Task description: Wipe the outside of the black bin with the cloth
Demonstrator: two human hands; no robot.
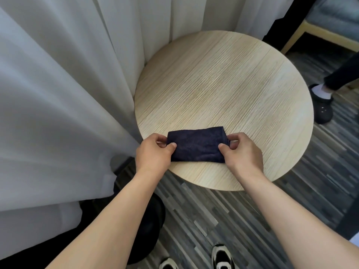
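A folded dark navy cloth (196, 145) lies on the near part of a round light-wood table (223, 84). My left hand (153, 154) pinches the cloth's left end between thumb and fingers. My right hand (242, 152) pinches its right end the same way. On the floor below my left forearm stands a round black bin (149, 228), mostly hidden by the arm and the curtain.
White curtains (68, 84) hang along the left, touching the table's edge. Another person's leg and black shoe (322, 105) stand right of the table. A wooden furniture frame (320, 33) is at the top right. My own shoes (221, 257) show at the bottom on striped flooring.
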